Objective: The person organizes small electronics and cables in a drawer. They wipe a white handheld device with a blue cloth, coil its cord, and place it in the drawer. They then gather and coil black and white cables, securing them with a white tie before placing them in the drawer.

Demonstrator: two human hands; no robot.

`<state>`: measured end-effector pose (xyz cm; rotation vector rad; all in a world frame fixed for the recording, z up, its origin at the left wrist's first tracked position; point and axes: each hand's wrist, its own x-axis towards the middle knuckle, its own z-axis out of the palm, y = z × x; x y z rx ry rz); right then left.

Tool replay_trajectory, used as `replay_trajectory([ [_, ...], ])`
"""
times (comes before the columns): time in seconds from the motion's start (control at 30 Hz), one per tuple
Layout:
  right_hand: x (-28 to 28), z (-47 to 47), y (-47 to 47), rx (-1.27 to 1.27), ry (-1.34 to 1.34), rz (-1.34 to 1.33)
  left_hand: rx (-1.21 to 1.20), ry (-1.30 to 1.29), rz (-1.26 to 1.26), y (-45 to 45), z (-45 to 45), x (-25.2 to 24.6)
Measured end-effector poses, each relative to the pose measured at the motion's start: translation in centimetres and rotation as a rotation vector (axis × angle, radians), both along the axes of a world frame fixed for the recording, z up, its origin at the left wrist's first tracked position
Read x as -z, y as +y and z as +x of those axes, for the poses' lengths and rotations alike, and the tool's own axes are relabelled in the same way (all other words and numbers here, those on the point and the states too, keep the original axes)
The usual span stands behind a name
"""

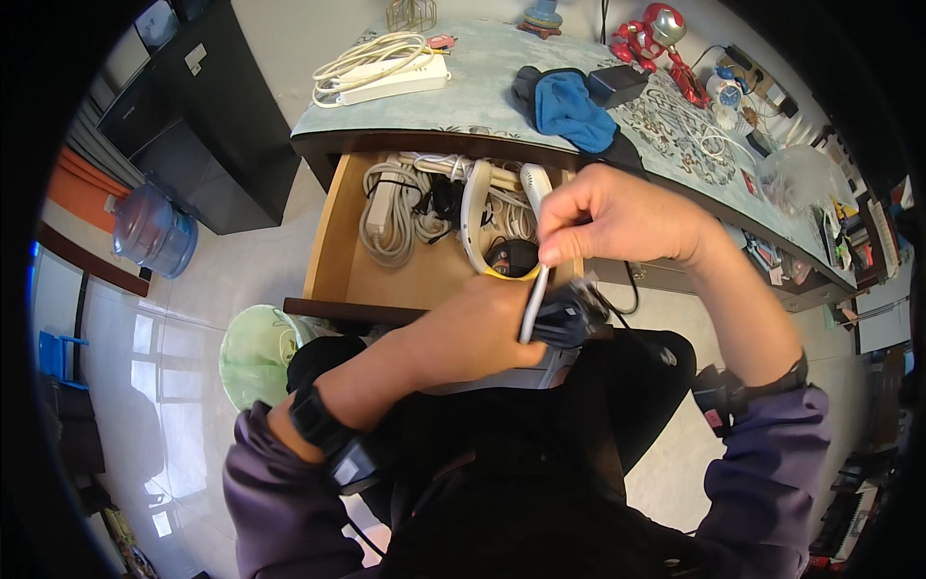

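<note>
My left hand (pixel 486 329) is closed around a bundle of dark cable (pixel 561 318), held above my lap in front of the open wooden drawer (pixel 383 286). Between thumb and fingers, my right hand (pixel 615 217) pinches the upper end of a thin white strip (pixel 534 307), which runs down against the bundle; whether it is a tie or a cord I cannot tell. A black cord dangles to the right. Inside the drawer lie a power strip with coiled grey cable (pixel 387 210), a white and yellow U-shaped device (pixel 474 217) and a round black object (pixel 512 257), partly hidden.
On the tabletop (pixel 477 87) sit a white power strip with cable (pixel 394 78), a blue cloth (pixel 568 108), a black adapter (pixel 616 85) and a red figure (pixel 655 36). A light green bin (pixel 253 354) stands left of my knee, and a water jug (pixel 155 228) beyond it.
</note>
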<state>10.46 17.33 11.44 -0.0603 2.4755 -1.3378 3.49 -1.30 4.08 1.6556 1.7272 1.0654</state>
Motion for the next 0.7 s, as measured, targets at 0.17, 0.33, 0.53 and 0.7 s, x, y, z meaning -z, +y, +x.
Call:
replay_trajectory([
  [0.17, 4.6, 1.0, -1.8, 0.282, -0.153, -0.498, -0.25, -0.182, 0.148, -1.8, -1.0, 0.0],
  [0.33, 7.3, 1.7, -2.2, 0.509, -0.279, -1.059, -0.388, -0.687, 0.12, -0.9, -1.6, -0.3],
  [0.53, 8.2, 2.7, -2.4, 0.55, -0.313, -0.964, -0.383, -1.14, 0.153, -0.7, -4.7, 1.0],
  [0.7, 6.9, 4.9, -2.2, 0.561, -0.185, -0.68, -0.356, -1.037, 0.112, -0.1, -4.7, 2.0],
])
